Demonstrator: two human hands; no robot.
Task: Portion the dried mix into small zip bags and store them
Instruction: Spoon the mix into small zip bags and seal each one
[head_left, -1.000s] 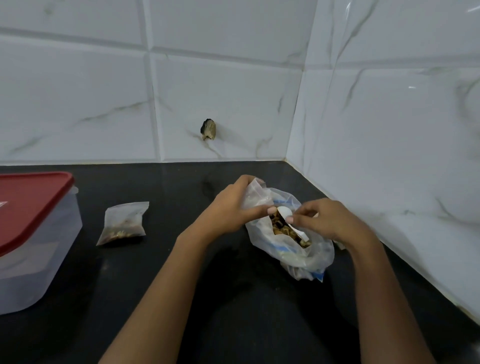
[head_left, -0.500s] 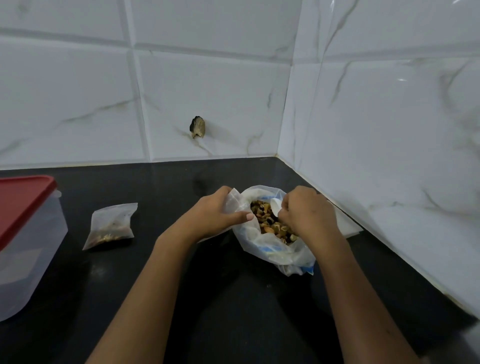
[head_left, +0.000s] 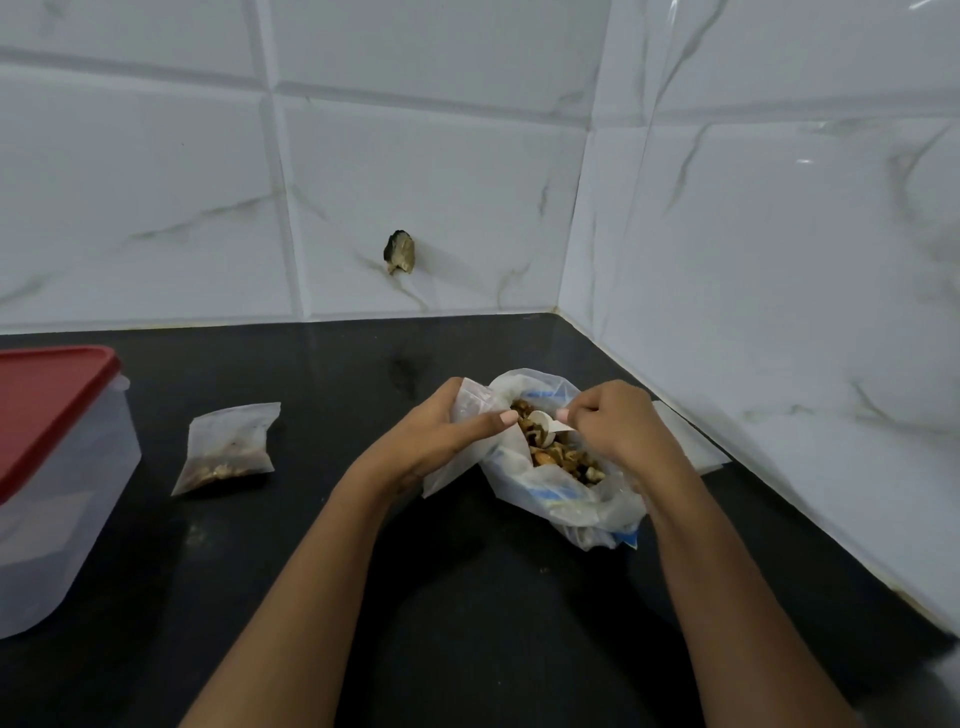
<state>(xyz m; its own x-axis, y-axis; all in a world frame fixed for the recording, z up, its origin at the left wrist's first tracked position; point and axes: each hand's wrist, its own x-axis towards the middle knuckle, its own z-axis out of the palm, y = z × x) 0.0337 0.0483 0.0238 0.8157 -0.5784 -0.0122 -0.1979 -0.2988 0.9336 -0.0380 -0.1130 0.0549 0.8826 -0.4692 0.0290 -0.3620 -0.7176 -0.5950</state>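
A large white plastic bag (head_left: 571, 509) lies open on the black counter, full of brown dried mix (head_left: 563, 456). My left hand (head_left: 441, 436) grips a small clear zip bag (head_left: 470, 402) against the big bag's left rim. My right hand (head_left: 618, 421) pinches the handle of a white plastic spoon (head_left: 543, 422), whose bowl rests on the mix. A filled small zip bag (head_left: 228, 449) lies flat on the counter to the left.
A clear storage box with a red lid (head_left: 47, 415) stands at the left edge. White tiled walls meet in a corner behind the bag. A flat white strip (head_left: 691, 441) lies by the right wall. A broken hole (head_left: 400, 252) marks the back tile.
The spoon's bowl, hidden under my right hand half a second ago, shows again on top of the mix. My left hand keeps its hold on the small bag.
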